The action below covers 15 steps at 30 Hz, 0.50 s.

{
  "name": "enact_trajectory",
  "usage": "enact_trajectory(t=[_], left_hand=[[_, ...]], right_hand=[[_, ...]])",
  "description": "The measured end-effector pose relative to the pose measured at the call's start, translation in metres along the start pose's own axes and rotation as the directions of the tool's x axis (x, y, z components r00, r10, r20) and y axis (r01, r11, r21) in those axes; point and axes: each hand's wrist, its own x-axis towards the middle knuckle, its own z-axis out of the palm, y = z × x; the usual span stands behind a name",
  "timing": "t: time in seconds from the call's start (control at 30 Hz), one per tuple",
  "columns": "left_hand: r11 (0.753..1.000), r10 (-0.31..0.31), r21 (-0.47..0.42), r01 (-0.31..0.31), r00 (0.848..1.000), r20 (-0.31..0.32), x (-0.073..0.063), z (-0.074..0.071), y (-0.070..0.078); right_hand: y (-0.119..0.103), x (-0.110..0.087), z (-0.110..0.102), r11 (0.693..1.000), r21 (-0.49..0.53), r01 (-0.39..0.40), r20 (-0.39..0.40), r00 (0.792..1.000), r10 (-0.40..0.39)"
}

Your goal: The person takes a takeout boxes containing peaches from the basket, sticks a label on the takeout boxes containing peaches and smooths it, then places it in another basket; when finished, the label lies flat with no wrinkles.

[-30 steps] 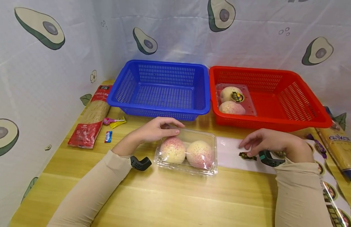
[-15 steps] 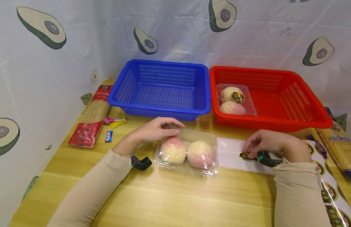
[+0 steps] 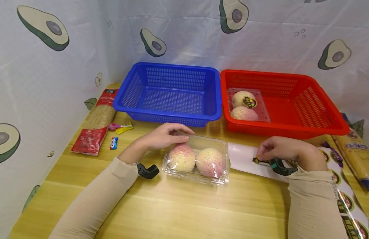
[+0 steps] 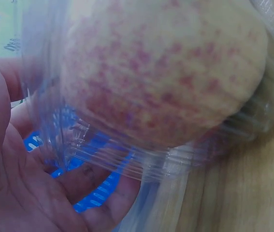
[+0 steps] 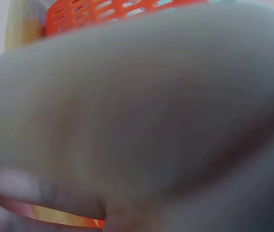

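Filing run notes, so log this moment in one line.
left hand: holds clear box; right hand: pinches dark sticker; red basket: labelled box inside

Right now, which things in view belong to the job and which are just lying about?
Likely in the job: left hand, clear box, two peaches, right hand, dark sticker, sticker sheet, labelled box, red basket.

Apparently lying about: noodle packet, lollipop, yellow packet, small blue packet, pasta bag, purple wrapper, perhaps blue basket.
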Motion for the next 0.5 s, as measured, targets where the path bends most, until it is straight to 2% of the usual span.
enact_trajectory(t=[0.13, 0.27, 0.4, 0.5], left_hand=[[1.000, -0.003, 0.002, 0.003, 1.000, 0.006, 0.000, -0.001, 0.000], [1.000, 0.007, 0.027, -0.008, 0.999, 0.052, -0.003, -0.002, 0.001], [0.998, 0.036, 0.044, -0.041, 0.994, 0.102, -0.003, -0.003, 0.001], [0.998, 0.040, 0.033, -0.044, 0.993, 0.109, -0.002, -0.002, 0.001]], right_hand=[[-0.003, -0.002, -0.002, 1.000, -0.011, 0.004, -0.027, 1.000, -0.004], [-0.009, -0.005, -0.002, 1.000, -0.015, 0.005, -0.044, 0.999, -0.005], [-0.020, -0.012, -0.002, 0.999, -0.007, 0.049, -0.071, 0.996, -0.049], [-0.034, -0.019, -0.001, 0.994, -0.040, 0.099, -0.102, 0.989, -0.103]])
